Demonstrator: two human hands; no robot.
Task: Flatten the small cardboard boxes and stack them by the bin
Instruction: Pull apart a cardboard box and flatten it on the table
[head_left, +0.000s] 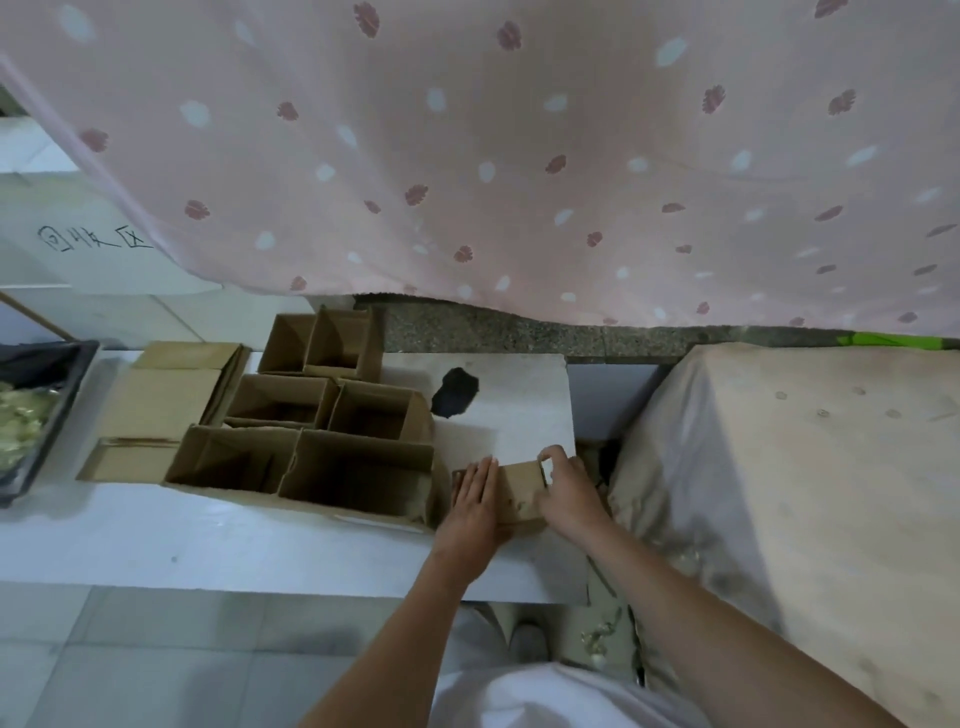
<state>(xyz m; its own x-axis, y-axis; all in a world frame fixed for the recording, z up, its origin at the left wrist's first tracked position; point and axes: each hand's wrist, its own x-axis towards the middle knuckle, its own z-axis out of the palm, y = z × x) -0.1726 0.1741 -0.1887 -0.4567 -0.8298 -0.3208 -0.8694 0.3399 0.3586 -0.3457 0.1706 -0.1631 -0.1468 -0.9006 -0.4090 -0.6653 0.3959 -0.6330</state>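
Pink curtain (467, 156) hangs behind a low white ledge (208, 540) where several open boxes (332, 415) stand crowded together, with flattened cardboard (166, 395) lying beside the bin (36, 415) at the far left. Both hands work one small box (522, 491) at the ledge's right end: the left hand (475, 501) presses flat with straight fingers, the right hand (569, 493) curls round its far edge. Uneven pressure could make it spring open or slide off the ledge's near edge

Six open cardboard boxes (332, 415) stand clustered on the bench (208, 540). One flattened stack (166, 400) lies beside them, and two hands (475, 512) press one more box (522, 491).
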